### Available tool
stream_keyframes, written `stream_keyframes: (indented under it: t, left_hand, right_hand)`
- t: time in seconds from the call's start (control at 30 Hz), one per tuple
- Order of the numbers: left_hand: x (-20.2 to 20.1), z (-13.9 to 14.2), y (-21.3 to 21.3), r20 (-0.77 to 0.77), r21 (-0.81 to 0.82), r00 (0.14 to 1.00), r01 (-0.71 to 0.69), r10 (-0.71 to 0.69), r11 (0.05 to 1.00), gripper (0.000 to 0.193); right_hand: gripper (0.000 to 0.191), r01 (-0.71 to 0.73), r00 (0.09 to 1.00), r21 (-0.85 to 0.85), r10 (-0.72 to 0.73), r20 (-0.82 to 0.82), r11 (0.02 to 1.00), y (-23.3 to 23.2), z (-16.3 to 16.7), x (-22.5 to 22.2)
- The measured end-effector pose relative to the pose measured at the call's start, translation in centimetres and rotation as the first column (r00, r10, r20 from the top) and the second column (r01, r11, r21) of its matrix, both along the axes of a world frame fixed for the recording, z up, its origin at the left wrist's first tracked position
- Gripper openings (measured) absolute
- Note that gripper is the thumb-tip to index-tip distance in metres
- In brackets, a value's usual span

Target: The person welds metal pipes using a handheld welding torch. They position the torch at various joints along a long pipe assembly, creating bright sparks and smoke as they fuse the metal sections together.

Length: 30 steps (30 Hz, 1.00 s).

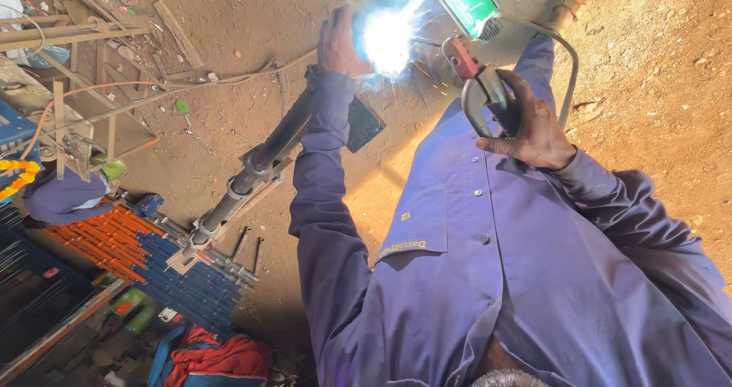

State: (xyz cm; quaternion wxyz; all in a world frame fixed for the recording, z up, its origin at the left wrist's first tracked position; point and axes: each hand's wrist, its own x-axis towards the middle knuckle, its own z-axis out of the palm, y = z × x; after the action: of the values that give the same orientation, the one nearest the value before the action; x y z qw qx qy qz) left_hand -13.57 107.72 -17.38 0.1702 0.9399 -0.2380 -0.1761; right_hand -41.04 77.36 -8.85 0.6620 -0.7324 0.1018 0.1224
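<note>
- Head view looks down over a person in a blue button shirt [488, 227], standing on bare brown dirt ground [656, 74].
- The right hand [534, 124] is closed in a full fist around the grey handle of a welding tool [484, 89] with a red part near its tip; its fingers wrap the grip tightly.
- A grey cable [568, 67] runs from the tool up and around the right sleeve.
- The tool's tip points toward a white-blue welding flash [385, 40], with small sparks flying off to the right.
- The left hand [341, 45] is raised just beside the flash, fingers curled. It seems to grip something there, but glare hides what, so I cannot tell.
- A long dark metal pipe [263, 162] runs slantwise from near the left hand down to the lower left, with a clamp-like bracket partway along it.
- A dark flat square plate [364, 124] shows just behind the left sleeve.
- A green box [469, 4] sits at the top edge, just right of the flash.
- At lower left lies a rack of orange and blue rods [145, 253], with red cloth [221, 356] below it.
</note>
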Motion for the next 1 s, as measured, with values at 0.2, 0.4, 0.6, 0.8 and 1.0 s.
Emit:
stream_keyframes:
  t: [0.2, 0.4, 0.6, 0.8, 1.0]
  left_hand:
    - [0.2, 0.6, -0.6, 0.184, -0.046, 0.979, 0.100, -0.090, 0.994, 0.078]
    - [-0.3, 0.1, -0.4, 0.111, -0.137, 0.994, 0.020, -0.005, 0.990, 0.079]
    - [0.2, 0.1, -0.9, 0.185, -0.166, 0.981, 0.089, -0.058, 0.982, 0.078]
    - [0.3, 0.2, -1.3, 0.124, -0.114, 0.991, 0.069, -0.055, 0.991, 0.079]
    - [0.0, -0.8, -0.9, 0.107, -0.040, 0.993, 0.048, -0.043, 0.998, 0.088]
  right_hand:
    - [0.114, 0.109, 0.994, -0.039, -0.108, 0.023, 0.993, -1.1, -0.7, -1.7]
    - [0.108, 0.170, 0.985, -0.077, -0.171, -0.009, 0.982, -2.5, -1.2, -3.6]
    - [0.104, 0.273, 0.962, -0.087, -0.275, -0.004, 0.958, -3.6, -0.1, -4.9]
    - [0.107, 0.342, 0.939, 0.021, -0.343, 0.032, 0.939, -4.0, 1.1, -4.7]
    - [0.111, 0.297, 0.952, -0.027, -0.293, 0.091, 0.955, -4.8, 2.2, -3.7]
